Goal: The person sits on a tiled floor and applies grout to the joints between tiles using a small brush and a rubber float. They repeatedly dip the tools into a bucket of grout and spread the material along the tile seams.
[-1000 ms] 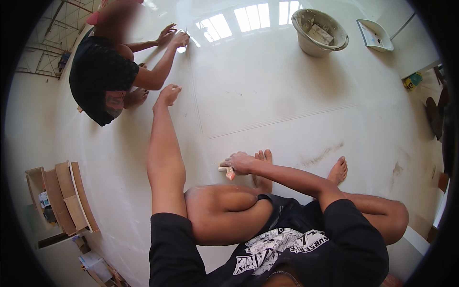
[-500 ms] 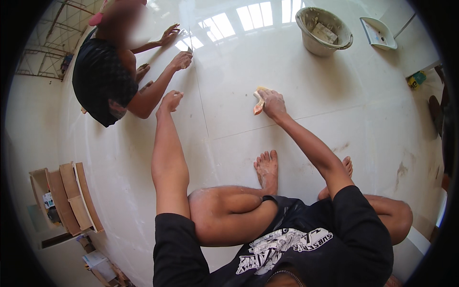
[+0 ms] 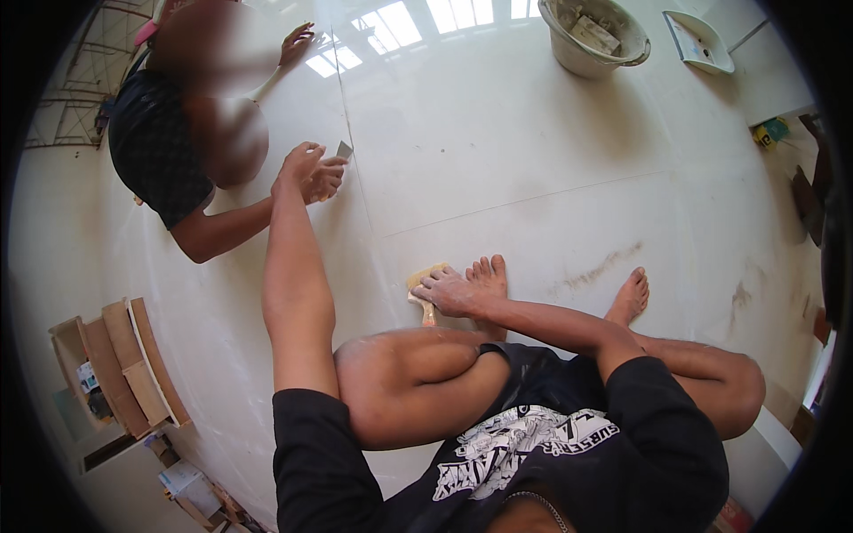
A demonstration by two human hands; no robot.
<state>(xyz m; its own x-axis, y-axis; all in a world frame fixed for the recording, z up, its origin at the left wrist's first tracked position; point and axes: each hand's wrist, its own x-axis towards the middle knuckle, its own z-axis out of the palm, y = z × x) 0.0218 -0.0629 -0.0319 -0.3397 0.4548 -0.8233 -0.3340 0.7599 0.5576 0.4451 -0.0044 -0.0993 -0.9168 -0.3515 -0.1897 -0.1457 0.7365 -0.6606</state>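
Note:
My right hand (image 3: 447, 291) is on a wide paintbrush (image 3: 426, 278) with pale bristles and a short handle, its fingers closed over the brush's head. Brush and hand are low over the pale tiled floor (image 3: 533, 151), beside my bare foot (image 3: 488, 274). Stretched forward on the left, my left hand (image 3: 300, 164) has loosely bent fingers and holds nothing I can see. It overlaps the hand (image 3: 327, 182) of a co-worker, who holds a scraper (image 3: 345, 150) by a joint between tiles; whether our hands touch, I cannot tell.
The co-worker (image 3: 160, 142) crouches at the far left, the other hand on the floor. A grey bucket (image 3: 562, 55) holding a block stands at the far right, near a white dustpan (image 3: 697, 43). Cardboard boxes (image 3: 124, 364) sit along the left.
My right hand has drawn the paintbrush back toward me and left, near my foot. My left hand shifted slightly left and forward. The co-worker's scraper hand has come nearer me.

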